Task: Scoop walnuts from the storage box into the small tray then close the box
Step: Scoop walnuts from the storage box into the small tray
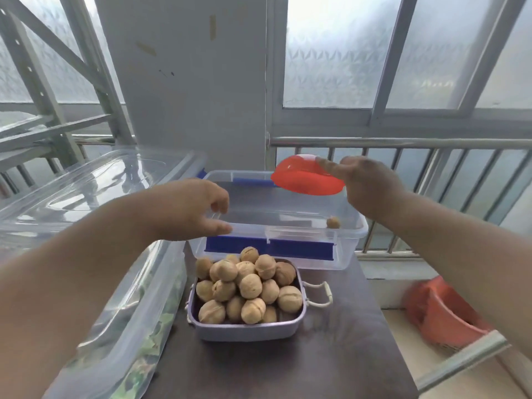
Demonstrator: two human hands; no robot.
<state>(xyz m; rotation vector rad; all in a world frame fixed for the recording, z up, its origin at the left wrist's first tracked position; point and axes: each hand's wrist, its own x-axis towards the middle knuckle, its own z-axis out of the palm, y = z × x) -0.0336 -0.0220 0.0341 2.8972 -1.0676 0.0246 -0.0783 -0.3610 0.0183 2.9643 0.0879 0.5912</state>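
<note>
A small lavender tray (247, 331) in front of me is heaped with walnuts (249, 286). Behind it stands the clear storage box (349, 251) with blue latches; a single walnut (333, 222) lies inside near its right wall. My right hand (368, 184) holds a red scoop (306, 177) above the box's far right side, tipped with its hollow facing down. My left hand (198, 210) rests on the near left rim of the box, thumb along the rim, fingers curled.
The dark table (331, 364) carries the tray and box. A large clear lidded bin (95, 191) with green leaves inside stands to the left. An orange basket (443, 312) lies on the floor at the right. A metal railing (431, 144) runs behind.
</note>
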